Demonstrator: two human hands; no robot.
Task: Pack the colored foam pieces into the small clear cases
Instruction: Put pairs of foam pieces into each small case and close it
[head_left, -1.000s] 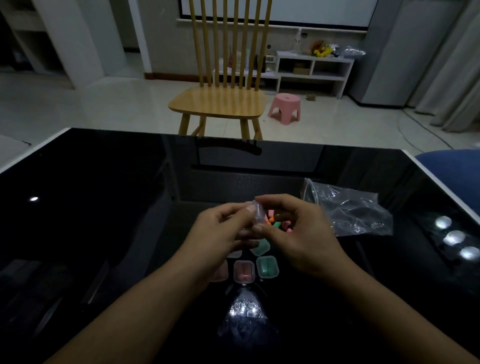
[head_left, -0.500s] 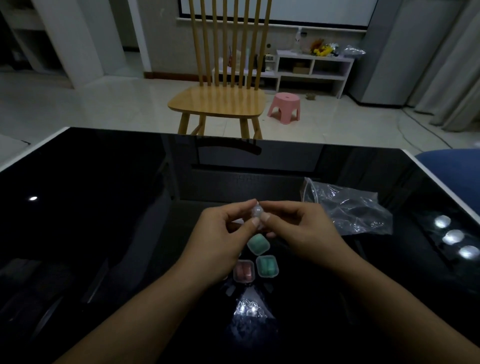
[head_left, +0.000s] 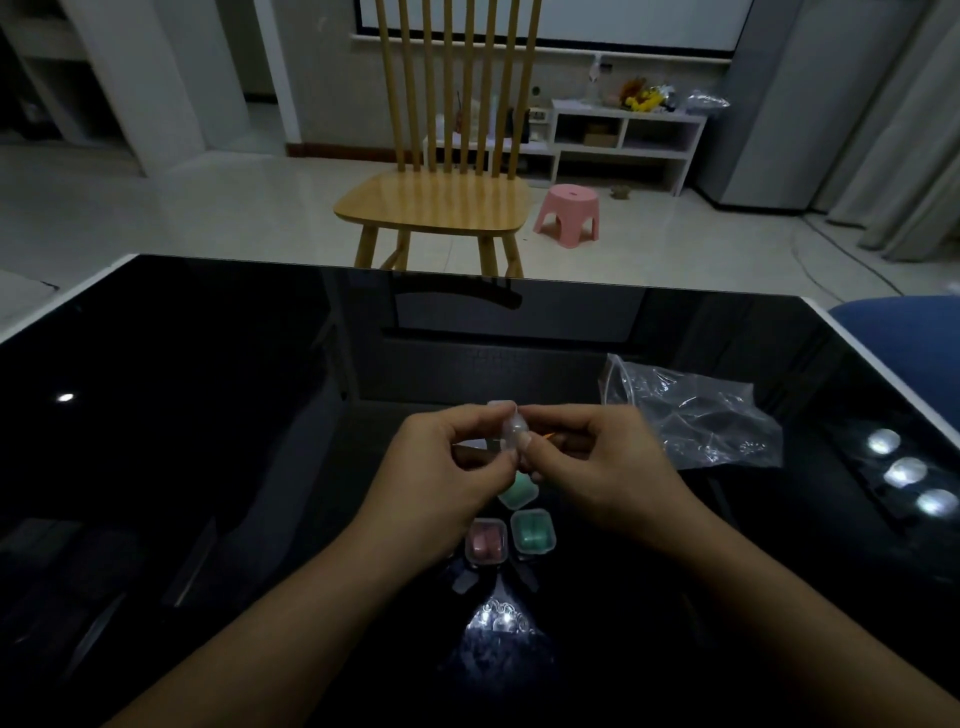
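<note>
Above the middle of the black glass table (head_left: 208, 415), my left hand (head_left: 447, 467) and my right hand (head_left: 592, 467) meet on one small clear case (head_left: 511, 431). Both pinch it between thumb and fingers, and its lid looks tilted up. A sliver of orange foam (head_left: 549, 435) peeks out by my right fingers. Below the hands three filled cases lie on the table: a pink one (head_left: 487, 540), a green one (head_left: 532, 532) and a second green one (head_left: 517, 488), partly hidden under my fingers.
A crumpled clear plastic bag (head_left: 701, 415) lies on the table to the right of my hands. A wooden chair (head_left: 441, 202) stands behind the far table edge, with a pink stool (head_left: 569, 213) beside it. Something blue (head_left: 904, 338) sits past the right edge.
The loose foam pieces seen a second ago are now hidden. Both hands have drawn together on the clear case and lifted it slightly; its lid now looks tilted up.
</note>
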